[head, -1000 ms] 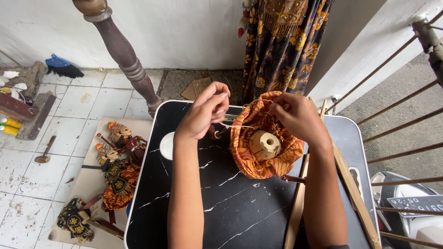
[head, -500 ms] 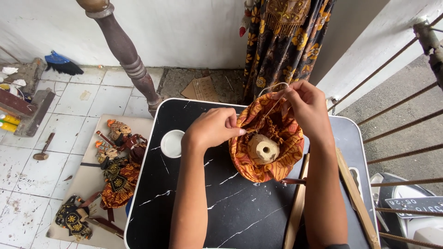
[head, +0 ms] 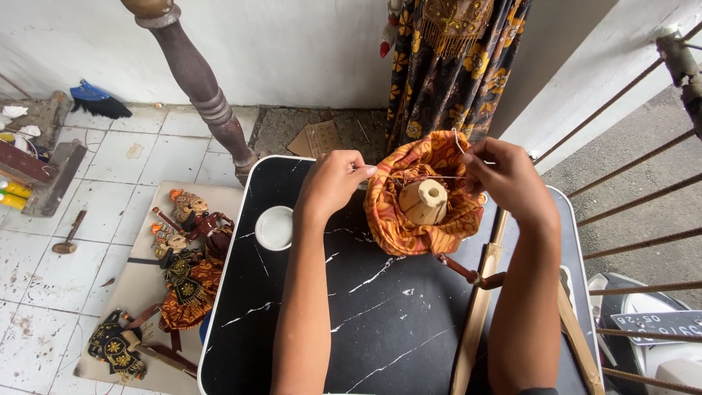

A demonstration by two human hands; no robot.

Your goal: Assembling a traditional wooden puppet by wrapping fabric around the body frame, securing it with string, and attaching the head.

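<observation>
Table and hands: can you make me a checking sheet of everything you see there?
Surface: black marble-look table, white rim.
Job's things: orange patterned cloth bunched round a pale wooden piece; thin thread stretched across it.
Clutter: small white dish; bamboo sticks.
Grippers: left hand and right hand, fingers pinching the thread ends.
Cables: nothing seen.
Surroundings: puppets on a board, tiled floor, railing.

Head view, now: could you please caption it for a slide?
Left hand and right hand stretch a thread across orange cloth.
</observation>
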